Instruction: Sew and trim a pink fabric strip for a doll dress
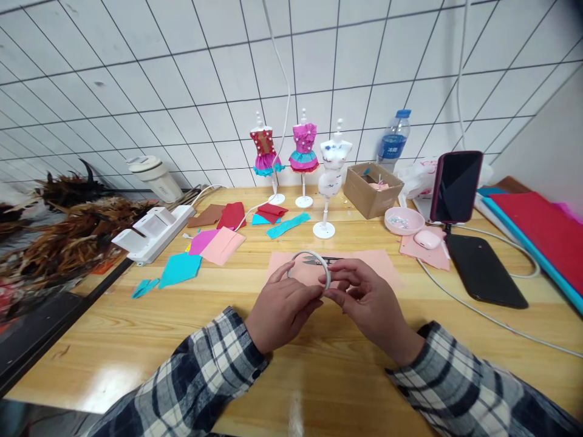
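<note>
Between both hands, above the table, a thin white ring (327, 270) stands on edge; it looks like a narrow roll of tape. My left hand (285, 303) is closed on its left and lower side. The fingertips and thumb of my right hand (364, 294) pinch its right side. Behind the ring, a peach-coloured sheet (382, 267) lies flat, partly hidden by my hands. Dark-handled scissors (314, 260) rest on that sheet, seen partly through the ring.
Beyond my hands stand a bare white mannequin (336, 164) and two dressed ones (304, 145). Coloured scraps (180, 270) lie left near a power strip (152, 233). On the right are a cardboard box (371, 197), a pink dish (404, 220), phones (485, 270) and a cable (483, 318).
</note>
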The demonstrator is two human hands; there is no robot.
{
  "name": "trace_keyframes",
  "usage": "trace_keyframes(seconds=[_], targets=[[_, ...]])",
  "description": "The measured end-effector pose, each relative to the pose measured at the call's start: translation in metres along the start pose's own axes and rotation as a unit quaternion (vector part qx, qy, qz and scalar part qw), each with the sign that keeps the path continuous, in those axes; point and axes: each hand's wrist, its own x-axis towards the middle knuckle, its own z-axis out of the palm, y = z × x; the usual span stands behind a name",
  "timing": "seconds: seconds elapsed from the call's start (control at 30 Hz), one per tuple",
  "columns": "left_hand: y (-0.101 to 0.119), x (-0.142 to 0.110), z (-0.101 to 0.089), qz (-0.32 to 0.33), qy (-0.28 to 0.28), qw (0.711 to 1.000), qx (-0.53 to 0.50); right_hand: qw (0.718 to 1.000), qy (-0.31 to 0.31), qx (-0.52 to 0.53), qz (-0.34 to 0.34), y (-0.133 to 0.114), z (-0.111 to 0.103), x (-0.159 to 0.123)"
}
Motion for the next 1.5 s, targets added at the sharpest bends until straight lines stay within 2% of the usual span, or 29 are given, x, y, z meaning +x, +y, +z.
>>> trace_keyframes(seconds=[0.13, 0.37, 0.77, 0.93, 1.1, 1.23, 1.5], targets=[[0.002, -0.001, 0.004, 0.000, -0.001, 0.999, 0.039, 0.999, 0.028, -0.030, 0.021, 0.001, 0.000, 0.003], [0.004, -0.001, 0.007, -0.012, -0.031, 0.996, 0.082, 0.998, -0.004, -0.008, 0.068, 0.002, 0.001, 0.003], [0.003, 0.000, 0.009, -0.020, -0.061, 0.994, 0.084, 0.997, -0.051, -0.029, 0.060, 0.007, 0.001, 0.003], [0.002, -0.001, 0.008, -0.044, -0.063, 0.993, 0.089, 0.996, -0.065, -0.059, 0.029, 0.008, 0.004, 0.000], [0.002, -0.001, 0.006, -0.068, -0.062, 0.994, 0.058, 0.993, 0.009, -0.116, -0.021, 0.010, 0.004, 0.000], [0.003, -0.001, 0.006, -0.088, -0.070, 0.991, 0.066, 0.989, 0.001, -0.139, -0.055, 0.014, 0.003, 0.000], [-0.002, 0.001, 0.004, -0.104, -0.066, 0.992, 0.013, 0.978, 0.051, -0.171, -0.110, 0.011, -0.003, 0.005]])
